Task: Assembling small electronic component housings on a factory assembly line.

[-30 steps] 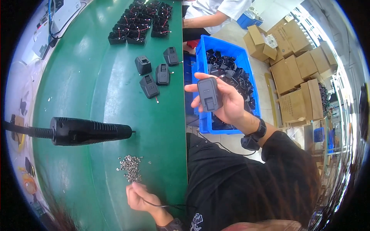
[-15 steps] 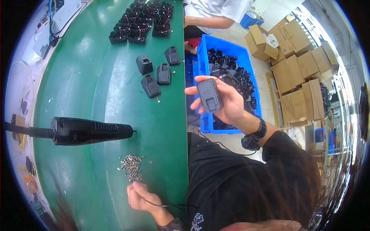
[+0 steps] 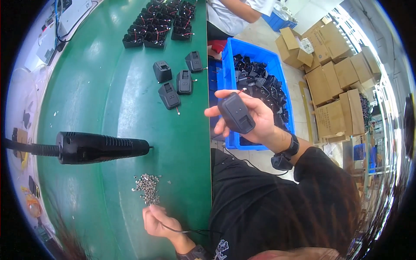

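Note:
My right hand (image 3: 263,118) cradles a black plastic housing (image 3: 235,113) palm up, fingers curled round its edges. The housing has a recessed slot and two small contacts, and a thin wire shows behind it. Below it, my left hand (image 3: 159,222) is closed in a pinch at the near edge of a pile of small silver screws (image 3: 147,186); what its fingertips hold is too small to make out. A thin black cord (image 3: 190,232) passes by the left wrist. Several matching housings (image 3: 168,96) with short wires sit on the green table (image 3: 182,151).
A black electric screwdriver (image 3: 104,148) with a thick cable extends from the left, above the screws. Open housings with red wires (image 3: 154,37) stand in rows at the far end. A blue crate (image 3: 255,50) full of black parts is beside the table; cardboard boxes (image 3: 331,82) and a person in white (image 3: 221,19) lie beyond.
My right hand has turned the housing, so its slot end now tilts toward the lower right. The left hand has stayed at the screws. The other person's arm has moved up and right.

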Motion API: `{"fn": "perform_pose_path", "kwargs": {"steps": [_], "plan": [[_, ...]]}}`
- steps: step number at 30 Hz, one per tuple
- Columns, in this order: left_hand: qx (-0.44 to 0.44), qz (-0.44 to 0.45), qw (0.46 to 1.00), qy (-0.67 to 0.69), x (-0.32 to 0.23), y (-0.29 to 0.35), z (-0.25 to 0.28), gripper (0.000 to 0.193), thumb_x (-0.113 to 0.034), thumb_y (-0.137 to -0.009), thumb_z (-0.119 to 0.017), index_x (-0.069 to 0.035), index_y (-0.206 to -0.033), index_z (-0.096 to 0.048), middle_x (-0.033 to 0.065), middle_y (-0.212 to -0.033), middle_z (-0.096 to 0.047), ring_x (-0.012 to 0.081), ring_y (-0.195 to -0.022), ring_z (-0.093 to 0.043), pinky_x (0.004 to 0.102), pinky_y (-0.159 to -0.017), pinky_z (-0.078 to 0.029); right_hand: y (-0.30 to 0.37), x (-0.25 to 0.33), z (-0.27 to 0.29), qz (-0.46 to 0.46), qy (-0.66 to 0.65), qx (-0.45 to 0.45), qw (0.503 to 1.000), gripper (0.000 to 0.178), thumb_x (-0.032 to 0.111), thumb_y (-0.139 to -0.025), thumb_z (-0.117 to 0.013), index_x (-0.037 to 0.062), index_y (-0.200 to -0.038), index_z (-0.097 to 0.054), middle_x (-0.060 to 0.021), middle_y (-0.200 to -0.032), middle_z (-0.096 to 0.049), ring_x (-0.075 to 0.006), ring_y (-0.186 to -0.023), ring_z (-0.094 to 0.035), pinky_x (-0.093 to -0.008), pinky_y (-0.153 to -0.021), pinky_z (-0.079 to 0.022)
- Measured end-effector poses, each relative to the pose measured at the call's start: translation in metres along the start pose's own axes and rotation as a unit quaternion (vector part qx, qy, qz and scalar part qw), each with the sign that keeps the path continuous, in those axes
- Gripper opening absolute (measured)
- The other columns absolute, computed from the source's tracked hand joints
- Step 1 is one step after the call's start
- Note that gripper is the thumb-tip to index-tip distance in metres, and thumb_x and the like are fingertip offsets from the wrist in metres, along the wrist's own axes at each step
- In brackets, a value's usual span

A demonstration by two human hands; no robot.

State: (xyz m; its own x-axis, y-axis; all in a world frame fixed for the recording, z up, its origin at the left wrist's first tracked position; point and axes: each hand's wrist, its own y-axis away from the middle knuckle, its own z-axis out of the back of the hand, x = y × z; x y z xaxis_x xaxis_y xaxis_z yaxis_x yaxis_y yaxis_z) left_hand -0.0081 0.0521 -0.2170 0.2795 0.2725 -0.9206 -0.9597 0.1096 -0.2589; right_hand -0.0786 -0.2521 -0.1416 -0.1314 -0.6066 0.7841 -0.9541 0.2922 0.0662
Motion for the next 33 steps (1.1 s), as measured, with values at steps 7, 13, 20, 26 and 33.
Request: {"fn": "perform_pose_path", "kwargs": {"steps": [7,13,20,26,33], "plan": [[-0.001,-0.001,1.0,-0.005,0.0,0.001,0.0,0.04,-0.004,-0.098,-0.048,-0.001,-0.059,-0.038,0.0035,-0.059,-0.043,0.0099,-0.056,-0.037,0.0255,-0.052,-0.028,-0.001,0.001,-0.004,0.024,0.052,0.02,0.998,0.053,0.028,-0.098,-0.032,-0.007,-0.137,-0.039,-0.0329,-0.125,-0.055,-0.0344,-0.094,-0.067,-0.0351,-0.075,-0.057],[-0.008,-0.017,1.0,-0.005,0.005,0.001,0.001,0.04,-0.003,-0.097,-0.049,-0.001,-0.058,-0.038,0.0044,-0.059,-0.045,0.0102,-0.055,-0.039,0.0254,-0.052,-0.029,-0.024,0.017,-0.018,0.087,0.294,0.116,0.945,0.053,0.02,-0.089,-0.057,-0.0047,-0.135,-0.045,-0.0242,-0.125,-0.06,-0.025,-0.103,-0.065,-0.0337,-0.087,-0.053],[-0.019,-0.019,1.0,0.003,-0.001,-0.003,-0.002,0.039,-0.003,-0.095,-0.052,-0.001,-0.058,-0.041,0.005,-0.059,-0.047,0.0107,-0.054,-0.04,0.0263,-0.05,-0.029,-0.12,0.033,-0.024,0.322,0.683,0.159,0.636,0.062,0.016,-0.069,-0.075,0.0035,-0.126,-0.055,-0.0149,-0.11,-0.067,-0.0278,-0.101,-0.065,-0.0362,-0.09,-0.051],[-0.015,-0.054,0.998,-0.028,0.002,-0.003,-0.001,0.037,-0.002,-0.093,-0.054,0.001,-0.057,-0.047,0.0062,-0.058,-0.049,0.0111,-0.052,-0.042,0.0272,-0.048,-0.029,-0.214,0.043,-0.003,0.292,0.766,0.174,0.545,0.066,0.004,-0.066,-0.066,0.0078,-0.13,-0.05,-0.0144,-0.112,-0.057,-0.0295,-0.106,-0.059,-0.0376,-0.091,-0.05],[0.002,-0.037,0.999,-0.017,0.007,0.003,0.007,0.024,0.004,-0.084,-0.06,0.0,-0.061,-0.051,0.0098,-0.061,-0.054,0.0223,-0.054,-0.049,0.0326,-0.049,-0.038,-0.289,0.021,-0.003,0.302,0.81,0.336,0.374,0.06,-0.001,-0.063,-0.067,0.0081,-0.122,-0.058,-0.0116,-0.111,-0.059,-0.0321,-0.116,-0.052,-0.0393,-0.099,-0.044]]}}
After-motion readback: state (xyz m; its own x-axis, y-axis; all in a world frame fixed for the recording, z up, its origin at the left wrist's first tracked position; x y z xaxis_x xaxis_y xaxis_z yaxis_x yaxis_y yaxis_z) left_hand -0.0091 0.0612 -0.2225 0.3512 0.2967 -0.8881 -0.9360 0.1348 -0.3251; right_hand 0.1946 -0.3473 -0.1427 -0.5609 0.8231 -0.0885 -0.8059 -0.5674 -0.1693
